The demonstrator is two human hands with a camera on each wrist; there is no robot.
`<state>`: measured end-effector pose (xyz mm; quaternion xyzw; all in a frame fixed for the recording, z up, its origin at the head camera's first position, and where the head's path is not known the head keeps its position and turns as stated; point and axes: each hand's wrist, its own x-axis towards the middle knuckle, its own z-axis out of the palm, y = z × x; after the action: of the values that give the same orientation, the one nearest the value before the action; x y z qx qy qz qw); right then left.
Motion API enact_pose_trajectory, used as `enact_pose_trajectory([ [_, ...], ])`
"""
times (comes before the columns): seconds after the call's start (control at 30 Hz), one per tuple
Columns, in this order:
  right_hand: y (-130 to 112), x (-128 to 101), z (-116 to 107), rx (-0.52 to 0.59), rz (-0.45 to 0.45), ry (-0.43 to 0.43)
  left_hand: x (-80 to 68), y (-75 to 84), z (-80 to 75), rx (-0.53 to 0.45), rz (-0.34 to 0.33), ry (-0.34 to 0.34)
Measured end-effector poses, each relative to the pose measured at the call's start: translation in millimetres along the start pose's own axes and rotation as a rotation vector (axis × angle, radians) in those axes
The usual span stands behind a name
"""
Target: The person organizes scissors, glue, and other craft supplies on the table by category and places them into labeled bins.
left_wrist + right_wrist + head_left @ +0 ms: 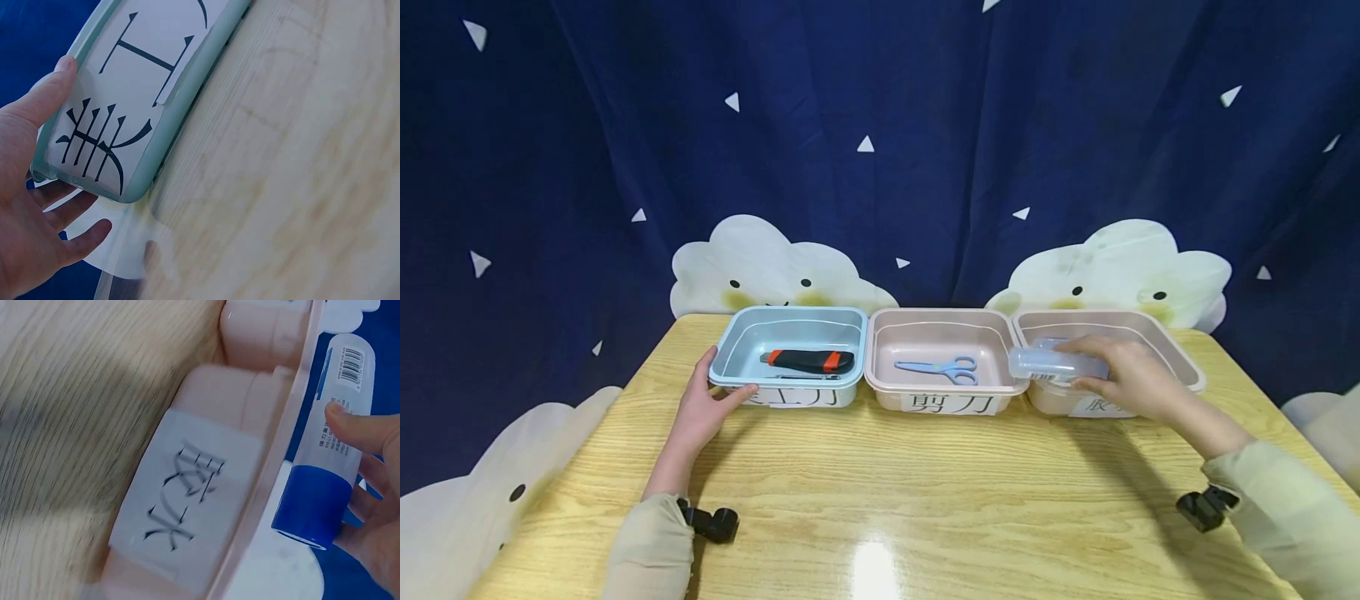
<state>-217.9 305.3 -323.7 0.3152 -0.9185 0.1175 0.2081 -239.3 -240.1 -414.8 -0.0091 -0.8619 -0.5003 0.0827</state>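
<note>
My left hand (702, 408) holds the front left corner of a light blue bin (730, 329), thumb on the front rim and fingers at its end. Inside that bin lies a black and orange utility knife (808, 360), with a thinner cutter (807, 377) in front. Blue scissors (940, 367) lie in the middle pink bin (887, 387). My right hand (1123, 375) grips a glue stick (325, 444), with a blue end and a printed barcode, above the right pink bin (1183, 358). In the head view the glue stick is blurred; part of that bin's inside is hidden.
The three bins stand in a row along the back of a wooden table (880, 475), labels facing front. A dark blue curtain (880, 167) with white clouds hangs right behind them. Both forearms reach in from the front corners, each with a black wrist camera (711, 523).
</note>
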Motion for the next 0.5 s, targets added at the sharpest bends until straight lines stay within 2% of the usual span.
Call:
enact_pose_trajectory([
  [0.2,25,-5,1,0.001,0.062,-0.016,0.5,-0.9,-0.2,0.001,-0.001,-0.001],
  [0.33,44,-5,4,-0.005,0.042,-0.003,0.8,-1.2,-0.3,0.007,-0.001,0.000],
  [0.5,61,-2,8,0.040,0.073,-0.027,0.4,-0.1,-0.2,0.008,-0.002,0.002],
])
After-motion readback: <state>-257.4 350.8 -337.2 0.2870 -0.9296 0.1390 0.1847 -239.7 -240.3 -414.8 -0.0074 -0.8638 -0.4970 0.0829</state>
